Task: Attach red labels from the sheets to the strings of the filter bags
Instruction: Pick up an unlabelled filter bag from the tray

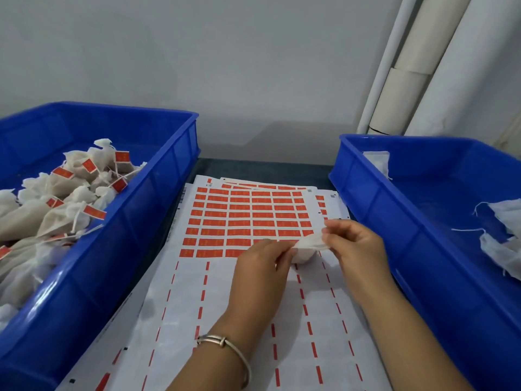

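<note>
Head view: my left hand (260,256) and right hand (352,244) both pinch one filter bag (308,242) over the label sheet (245,221); I judge its string could slip free unlabelled.

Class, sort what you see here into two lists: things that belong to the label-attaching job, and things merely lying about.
Belongs to the job:
left hand and right hand, both holding a filter bag
label sheet
left crate of labelled bags
right crate with unlabelled bags

Just there:
white pipes
bracelet
</note>
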Demonstrator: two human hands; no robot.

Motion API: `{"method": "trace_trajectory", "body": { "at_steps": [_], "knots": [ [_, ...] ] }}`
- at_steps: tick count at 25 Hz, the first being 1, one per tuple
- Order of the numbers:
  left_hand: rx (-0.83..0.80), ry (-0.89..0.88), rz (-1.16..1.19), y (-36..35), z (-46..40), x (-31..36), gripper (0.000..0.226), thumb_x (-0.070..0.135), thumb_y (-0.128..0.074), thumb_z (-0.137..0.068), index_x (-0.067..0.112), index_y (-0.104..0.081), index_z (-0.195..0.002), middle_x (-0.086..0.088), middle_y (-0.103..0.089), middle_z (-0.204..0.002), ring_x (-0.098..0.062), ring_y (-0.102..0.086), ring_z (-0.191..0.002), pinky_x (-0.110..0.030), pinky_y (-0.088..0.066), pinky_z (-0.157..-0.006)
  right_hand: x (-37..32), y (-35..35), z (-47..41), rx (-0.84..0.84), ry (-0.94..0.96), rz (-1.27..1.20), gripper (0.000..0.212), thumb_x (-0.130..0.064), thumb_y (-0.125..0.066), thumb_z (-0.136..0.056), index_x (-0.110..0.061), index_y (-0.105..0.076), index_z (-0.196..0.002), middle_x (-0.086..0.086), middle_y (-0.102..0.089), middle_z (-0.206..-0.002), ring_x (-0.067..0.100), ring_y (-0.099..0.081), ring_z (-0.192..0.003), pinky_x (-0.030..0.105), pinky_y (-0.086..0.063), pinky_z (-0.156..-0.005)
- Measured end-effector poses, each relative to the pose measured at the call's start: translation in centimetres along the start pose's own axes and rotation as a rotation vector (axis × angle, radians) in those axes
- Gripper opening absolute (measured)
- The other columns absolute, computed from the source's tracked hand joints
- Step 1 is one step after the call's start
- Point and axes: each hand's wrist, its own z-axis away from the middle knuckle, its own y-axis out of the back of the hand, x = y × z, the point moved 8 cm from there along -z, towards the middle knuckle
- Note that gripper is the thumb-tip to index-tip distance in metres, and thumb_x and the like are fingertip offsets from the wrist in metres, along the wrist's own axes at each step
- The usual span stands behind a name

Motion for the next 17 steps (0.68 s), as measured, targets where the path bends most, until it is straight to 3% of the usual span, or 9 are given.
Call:
{"method": "trace_trajectory", "body": {
  "at_steps": [4, 7, 9, 11, 14, 17],
  "knots": [
    [-0.004, 0.017, 0.007, -0.2, 0.0, -0.1, 0.021, 0.037, -0.059, -0.087, 0.033, -0.068, -0.106, 0.028, -0.057, -0.088, 0.01, -0.048, -0.071, 0.003, -0.03, -0.064, 0.3, 1.1, 0.2, 0.076, 0.104, 0.039, 0.027, -0.011, -0.065, -0.087, -0.038, -0.068, -0.08, -0.029, -0.063, -0.091, 0.005, -0.062, -0.096, 0.007, -0.049, -0.054],
    [0.013, 0.055, 0.066, -0.2, 0.1, 0.1, 0.007, 0.036, -0.059, -0.088, 0.041, -0.059, -0.093, 0.036, -0.046, -0.076, 0.01, -0.051, -0.075, 0.001, -0.035, -0.06, -2.0, -1.1, 2.5, -0.046, 0.484, 0.314, 0.041, -0.02, -0.069, -0.084, -0.06, -0.059, -0.09, -0.04, -0.047, -0.115, -0.009, -0.045, -0.116, -0.001, -0.042, -0.072],
    [0.013, 0.037, 0.091, -0.2, 0.2, 0.5, 0.013, 0.034, -0.058, -0.088, 0.045, -0.051, -0.088, 0.036, -0.046, -0.075, 0.011, -0.052, -0.078, 0.0, -0.037, -0.061, -2.9, -3.0, 4.0, -0.13, 0.747, 0.469, 0.037, -0.029, -0.07, -0.082, -0.058, -0.055, -0.1, -0.03, -0.039, -0.128, -0.012, -0.032, -0.125, -0.005, -0.031, -0.087],
    [0.027, 0.023, 0.114, 0.0, 0.1, 0.7, 0.016, 0.034, -0.057, -0.087, 0.047, -0.048, -0.086, 0.036, -0.047, -0.074, 0.012, -0.052, -0.079, 0.001, -0.038, -0.062, -2.5, -3.7, 3.8, -0.183, 0.741, 0.493, 0.027, -0.041, -0.063, -0.082, -0.046, -0.057, -0.108, -0.023, -0.04, -0.13, -0.011, -0.031, -0.126, -0.001, -0.025, -0.092],
    [0.044, 0.007, 0.117, 0.0, 0.2, 0.9, 0.016, 0.033, -0.058, -0.086, 0.046, -0.048, -0.086, 0.034, -0.047, -0.074, 0.009, -0.053, -0.078, 0.0, -0.038, -0.061, -1.7, -3.5, 3.1, -0.237, 0.626, 0.453, 0.026, -0.049, -0.06, -0.08, -0.037, -0.067, -0.101, -0.029, -0.045, -0.122, -0.014, -0.035, -0.121, 0.006, -0.025, -0.096],
    [0.049, -0.006, 0.126, -0.1, 0.4, 0.9, 0.015, 0.031, -0.057, -0.087, 0.044, -0.048, -0.086, 0.034, -0.046, -0.076, 0.01, -0.052, -0.077, 0.0, -0.038, -0.062, -1.5, -3.7, 3.4, -0.298, 0.601, 0.396, 0.009, -0.043, -0.06, -0.084, -0.044, -0.062, -0.093, -0.032, -0.051, -0.111, -0.012, -0.045, -0.113, -0.001, -0.034, -0.088]
  ]
}}
